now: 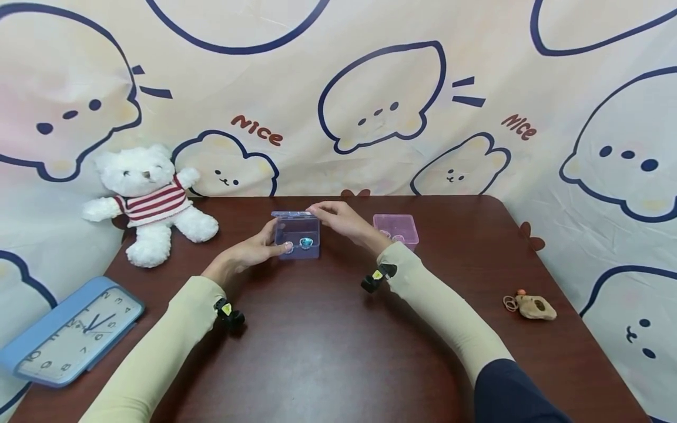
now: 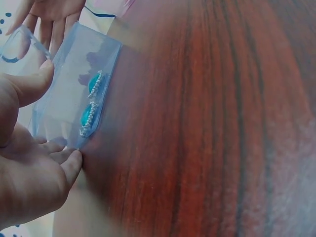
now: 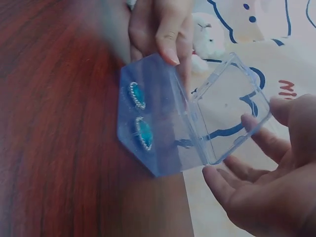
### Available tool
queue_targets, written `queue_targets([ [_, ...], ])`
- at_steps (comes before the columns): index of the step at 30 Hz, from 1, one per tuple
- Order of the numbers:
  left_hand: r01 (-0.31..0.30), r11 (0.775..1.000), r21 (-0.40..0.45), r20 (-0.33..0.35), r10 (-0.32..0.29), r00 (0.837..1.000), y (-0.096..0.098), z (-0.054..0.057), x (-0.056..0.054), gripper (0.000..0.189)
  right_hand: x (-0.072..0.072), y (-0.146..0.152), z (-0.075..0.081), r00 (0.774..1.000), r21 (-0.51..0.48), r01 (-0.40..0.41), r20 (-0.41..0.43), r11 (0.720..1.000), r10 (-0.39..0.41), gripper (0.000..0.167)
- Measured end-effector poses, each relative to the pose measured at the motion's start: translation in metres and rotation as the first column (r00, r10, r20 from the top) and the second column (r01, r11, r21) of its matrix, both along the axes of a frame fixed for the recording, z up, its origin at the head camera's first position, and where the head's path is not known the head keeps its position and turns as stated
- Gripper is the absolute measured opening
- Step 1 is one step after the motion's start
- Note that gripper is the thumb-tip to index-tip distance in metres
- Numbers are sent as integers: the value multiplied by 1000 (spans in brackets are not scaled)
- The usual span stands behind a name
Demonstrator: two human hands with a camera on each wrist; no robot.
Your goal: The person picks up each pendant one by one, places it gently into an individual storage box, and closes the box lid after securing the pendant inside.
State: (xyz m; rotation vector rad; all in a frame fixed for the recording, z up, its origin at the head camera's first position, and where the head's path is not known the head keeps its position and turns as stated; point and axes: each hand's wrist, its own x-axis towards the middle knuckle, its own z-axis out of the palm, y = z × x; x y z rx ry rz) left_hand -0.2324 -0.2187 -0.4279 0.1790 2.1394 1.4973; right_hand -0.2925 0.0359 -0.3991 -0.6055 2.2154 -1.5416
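Observation:
A small clear-blue plastic box (image 1: 297, 226) stands at the back of the table with its hinged lid (image 3: 232, 111) raised. Inside lie two turquoise gems (image 3: 144, 133) rimmed with tiny clear stones, side by side along the bottom. My left hand (image 1: 251, 249) grips the box from its left side, thumb at the front wall and fingers around the side. With thumb and fingertips, my right hand (image 1: 344, 222) pinches the edge of the raised lid. Both hands also appear around the box in the left wrist view.
A pink box (image 1: 396, 226) with small items inside stands just right of my right hand. A white teddy bear (image 1: 153, 202) sits at the back left, a blue clock (image 1: 76, 332) lies at front left. Toward the right edge lies a small beige trinket (image 1: 535, 306).

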Motion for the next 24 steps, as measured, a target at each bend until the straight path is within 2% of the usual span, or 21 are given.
queue_targets([
  [5,-3,1000,12,-19,3,1000,1,0,0,89,4,4,-5,994,84,-41,-99,996,49,41],
  [10,-15,1000,28,-13,15,1000,1,-1,1,91,6,6,-12,975,134,-80,-198,988,106,39],
  [17,-27,999,29,-6,27,1000,-1,1,1,92,8,9,-13,945,237,-91,-286,967,159,39],
  [24,18,999,44,-12,-17,1000,-6,-4,-2,98,9,9,-17,920,299,-100,-334,949,203,44],
])
